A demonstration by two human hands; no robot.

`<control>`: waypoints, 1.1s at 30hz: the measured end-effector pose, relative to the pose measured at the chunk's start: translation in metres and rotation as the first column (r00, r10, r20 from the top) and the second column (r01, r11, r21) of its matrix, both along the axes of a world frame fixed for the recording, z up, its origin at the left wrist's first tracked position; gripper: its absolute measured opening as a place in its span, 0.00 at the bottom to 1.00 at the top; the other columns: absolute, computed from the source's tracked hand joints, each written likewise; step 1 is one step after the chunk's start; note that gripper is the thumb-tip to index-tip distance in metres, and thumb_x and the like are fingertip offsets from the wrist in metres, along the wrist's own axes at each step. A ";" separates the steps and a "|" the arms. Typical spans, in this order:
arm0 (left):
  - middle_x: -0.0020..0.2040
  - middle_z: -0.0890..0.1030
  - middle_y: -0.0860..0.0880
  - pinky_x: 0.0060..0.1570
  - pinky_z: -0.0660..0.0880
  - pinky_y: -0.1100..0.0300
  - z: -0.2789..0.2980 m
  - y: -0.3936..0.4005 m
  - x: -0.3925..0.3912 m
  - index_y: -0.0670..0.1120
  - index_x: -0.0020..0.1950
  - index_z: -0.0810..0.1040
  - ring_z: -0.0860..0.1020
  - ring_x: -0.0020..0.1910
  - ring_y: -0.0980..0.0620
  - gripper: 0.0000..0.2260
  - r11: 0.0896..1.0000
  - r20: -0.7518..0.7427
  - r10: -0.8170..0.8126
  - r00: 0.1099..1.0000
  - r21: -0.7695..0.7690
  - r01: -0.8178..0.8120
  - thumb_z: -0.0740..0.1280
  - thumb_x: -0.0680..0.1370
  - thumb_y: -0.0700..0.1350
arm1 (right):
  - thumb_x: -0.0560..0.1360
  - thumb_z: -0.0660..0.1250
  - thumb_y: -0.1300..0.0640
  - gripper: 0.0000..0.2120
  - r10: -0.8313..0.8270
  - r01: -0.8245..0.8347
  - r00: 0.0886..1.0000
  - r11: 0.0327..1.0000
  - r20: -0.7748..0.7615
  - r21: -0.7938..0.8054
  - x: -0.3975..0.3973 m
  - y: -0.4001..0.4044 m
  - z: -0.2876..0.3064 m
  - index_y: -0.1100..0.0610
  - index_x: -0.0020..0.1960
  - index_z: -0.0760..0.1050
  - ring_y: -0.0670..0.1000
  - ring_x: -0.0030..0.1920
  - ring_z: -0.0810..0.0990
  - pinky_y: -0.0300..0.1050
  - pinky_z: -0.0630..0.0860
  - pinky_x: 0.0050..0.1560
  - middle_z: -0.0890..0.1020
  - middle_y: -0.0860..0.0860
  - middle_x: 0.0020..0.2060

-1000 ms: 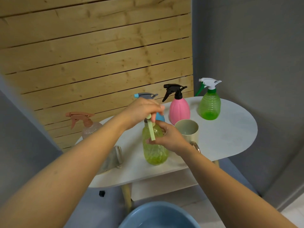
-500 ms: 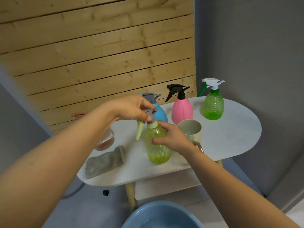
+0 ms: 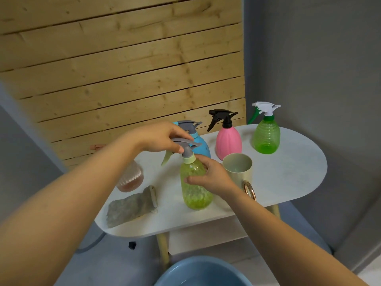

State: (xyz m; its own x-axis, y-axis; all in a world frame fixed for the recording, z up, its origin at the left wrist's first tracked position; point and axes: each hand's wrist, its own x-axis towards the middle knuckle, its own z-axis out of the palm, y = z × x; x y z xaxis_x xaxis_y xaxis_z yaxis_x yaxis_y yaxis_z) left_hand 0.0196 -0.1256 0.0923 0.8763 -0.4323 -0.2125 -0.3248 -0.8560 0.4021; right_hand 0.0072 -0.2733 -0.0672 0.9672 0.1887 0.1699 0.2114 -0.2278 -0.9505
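Observation:
A yellow-green spray bottle [image 3: 195, 193] stands upright near the front of the white oval table [image 3: 288, 172]. Its grey trigger head [image 3: 186, 146] sits on the pale green collar. My left hand [image 3: 162, 139] grips that trigger head from above, fingers curled round it. My right hand [image 3: 212, 176] holds the bottle's body from the right side, thumb across its front. The pale green trigger lever [image 3: 167, 157] hangs down to the left of the neck.
Behind stand a blue spray bottle [image 3: 201, 145], a pink one with a black head [image 3: 228, 141] and a green one with a white head [image 3: 267, 135]. A beige cup [image 3: 238, 168], a grey cloth [image 3: 132, 207] and a clear brownish bottle [image 3: 132, 178] share the table. A blue basin [image 3: 200, 273] sits below.
The trigger head, held up with its tube over the neck a second ago, now sits down on the bottle's collar, and my left hand has turned with it. The view shifted slightly.

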 end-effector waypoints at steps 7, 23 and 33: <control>0.39 0.80 0.50 0.30 0.67 0.78 -0.010 0.037 0.006 0.44 0.49 0.81 0.75 0.31 0.63 0.07 0.932 0.245 0.316 0.917 -0.262 -0.251 0.72 0.73 0.36 | 0.65 0.77 0.55 0.22 0.034 -0.033 0.999 0.999 0.030 -0.012 0.024 0.042 0.012 0.48 0.57 0.77 0.49 0.48 0.80 0.45 0.77 0.50 0.82 0.47 0.45; 0.48 0.76 0.47 0.37 0.64 0.75 -0.045 0.094 0.074 0.41 0.58 0.81 0.73 0.48 0.54 0.11 0.861 0.447 0.474 0.759 -0.415 -0.294 0.67 0.76 0.35 | 0.66 0.76 0.55 0.28 0.058 -0.058 0.998 0.998 -0.003 0.016 0.114 0.119 0.007 0.51 0.64 0.74 0.50 0.59 0.76 0.38 0.69 0.49 0.79 0.48 0.57; 0.69 0.71 0.51 0.63 0.52 0.60 -0.044 0.051 0.056 0.50 0.68 0.73 0.64 0.70 0.51 0.18 0.933 0.639 0.359 0.680 -0.229 -0.277 0.64 0.78 0.45 | 0.73 0.69 0.58 0.21 -0.229 0.221 0.973 0.961 -0.028 -0.166 0.062 0.084 0.014 0.59 0.65 0.71 0.54 0.60 0.76 0.43 0.71 0.56 0.78 0.54 0.59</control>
State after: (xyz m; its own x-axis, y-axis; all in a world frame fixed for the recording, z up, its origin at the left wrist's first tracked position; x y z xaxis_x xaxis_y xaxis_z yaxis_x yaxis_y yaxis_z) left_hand 0.0756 -0.0746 0.0482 0.8601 -0.0843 0.5031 -0.2565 -0.9240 0.2837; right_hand 0.0688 -0.1890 -0.0537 0.9940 -0.0134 0.1087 0.0934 -0.4145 -0.9053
